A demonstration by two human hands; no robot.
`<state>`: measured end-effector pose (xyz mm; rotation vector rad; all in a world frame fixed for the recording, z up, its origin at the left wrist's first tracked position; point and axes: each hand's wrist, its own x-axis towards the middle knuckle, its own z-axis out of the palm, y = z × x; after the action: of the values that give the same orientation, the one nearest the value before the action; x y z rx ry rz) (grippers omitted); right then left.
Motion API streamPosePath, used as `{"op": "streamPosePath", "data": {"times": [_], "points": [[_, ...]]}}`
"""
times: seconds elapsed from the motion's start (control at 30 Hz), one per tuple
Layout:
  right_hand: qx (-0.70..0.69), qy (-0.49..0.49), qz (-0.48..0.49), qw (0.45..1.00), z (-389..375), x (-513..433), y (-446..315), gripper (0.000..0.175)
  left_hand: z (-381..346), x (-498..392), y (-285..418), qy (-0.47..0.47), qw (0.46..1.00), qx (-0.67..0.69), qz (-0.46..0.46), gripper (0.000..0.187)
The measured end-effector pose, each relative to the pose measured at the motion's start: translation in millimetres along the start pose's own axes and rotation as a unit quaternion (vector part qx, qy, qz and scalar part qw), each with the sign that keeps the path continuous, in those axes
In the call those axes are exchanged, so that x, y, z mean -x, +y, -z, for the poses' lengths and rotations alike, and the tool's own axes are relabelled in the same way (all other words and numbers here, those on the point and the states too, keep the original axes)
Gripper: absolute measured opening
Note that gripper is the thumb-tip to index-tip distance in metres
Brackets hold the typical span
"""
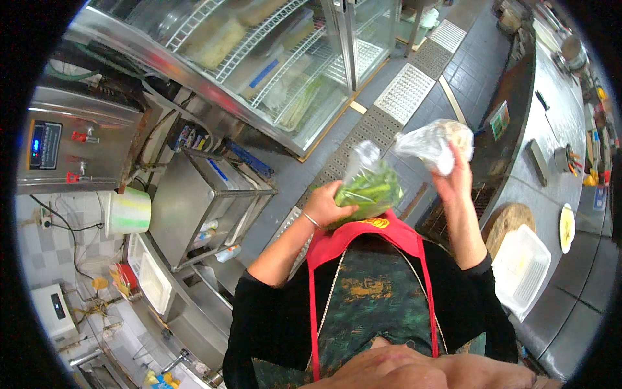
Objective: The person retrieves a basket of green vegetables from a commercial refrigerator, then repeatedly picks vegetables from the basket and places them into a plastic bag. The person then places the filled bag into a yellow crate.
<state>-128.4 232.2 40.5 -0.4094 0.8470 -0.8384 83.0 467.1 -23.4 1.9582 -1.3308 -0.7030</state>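
My left hand (326, 205) grips a clear plastic bag of green vegetables (371, 189), held close against the red apron (340, 240). The bag's loose neck stands up above the greens. Raised to the right, my right hand (452, 180) holds a second clear plastic bag (435, 143). Something pale and whitish is inside it; the film's glare keeps me from telling what. The two bags are apart from each other, over the tiled floor.
A glass-door refrigerator (320, 112) with wire shelves stands ahead. On the right, a steel counter (515, 180) carries a round wooden board (510, 226), a white plastic basket (525, 272) and a knife (542, 100). To the left are a steel cabinet (182, 209) and a sink (194, 335).
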Motion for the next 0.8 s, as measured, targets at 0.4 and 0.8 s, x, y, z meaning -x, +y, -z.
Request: {"op": "streamPosePath", "data": {"times": [0.4, 0.8], "points": [[0.056, -0.003, -0.024, 0.998, -78, -184, -57, 0.041, 69, -175, -107, 0.196, 0.616, 0.729, 0.226, 0.051], [0.524, -0.243, 0.109, 0.809, -185, -344, -69, 0.038, 45, -259, -82, 0.33, 0.532, 0.739, 0.248, 0.05]]}}
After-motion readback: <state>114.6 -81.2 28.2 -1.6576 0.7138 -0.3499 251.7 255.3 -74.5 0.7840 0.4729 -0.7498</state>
